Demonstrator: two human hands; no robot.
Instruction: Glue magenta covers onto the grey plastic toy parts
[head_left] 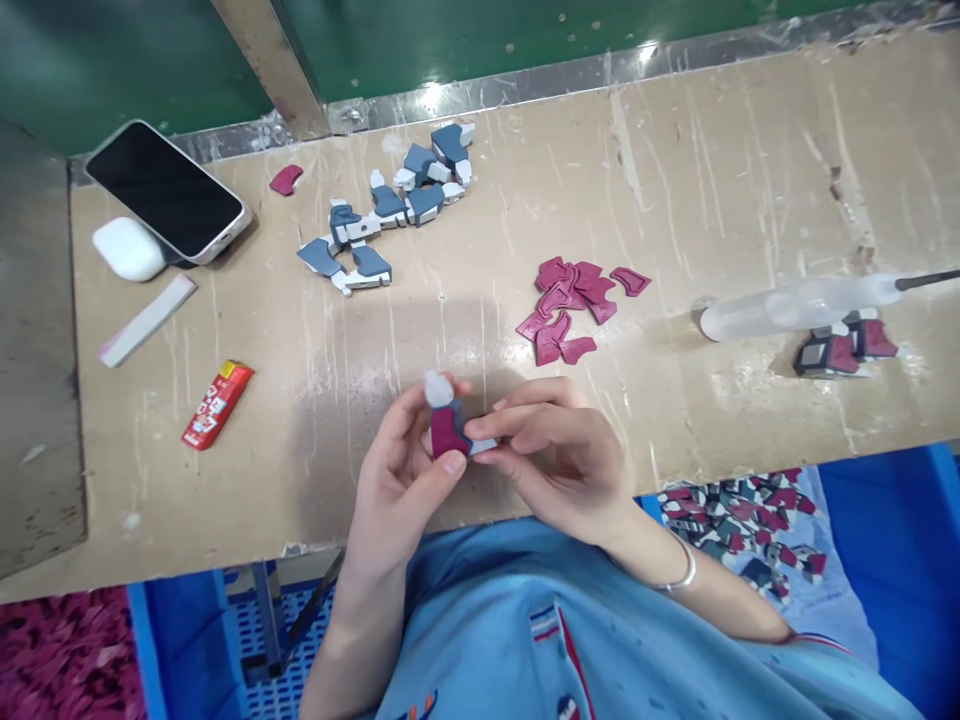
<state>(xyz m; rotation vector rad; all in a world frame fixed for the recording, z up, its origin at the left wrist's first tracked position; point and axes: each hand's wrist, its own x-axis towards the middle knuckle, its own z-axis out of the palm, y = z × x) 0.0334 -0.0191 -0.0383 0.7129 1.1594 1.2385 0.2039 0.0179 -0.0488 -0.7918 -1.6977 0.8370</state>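
Observation:
Close to the table's front edge, my left hand (409, 460) is closed around a small plastic part (448, 432) with a maroon panel, a grey-blue side and a white knob at its top. My right hand (559, 440) pinches the same part from the right, fingertips against its grey side and white lower end. Beyond my hands lies a loose pile of maroon plastic panels (570, 290). Farther back to the left are several grey-blue and white parts (386, 200). A single maroon panel (286, 180) lies near the back wall.
At left are a phone (169, 190), a white case (127, 248), a white strip (148, 320) and a red packet (217, 404). A translucent bottle (799, 305) lies at right beside maroon-grey parts (840, 348). Below the table, blue crates (885, 550) hold maroon and mixed parts.

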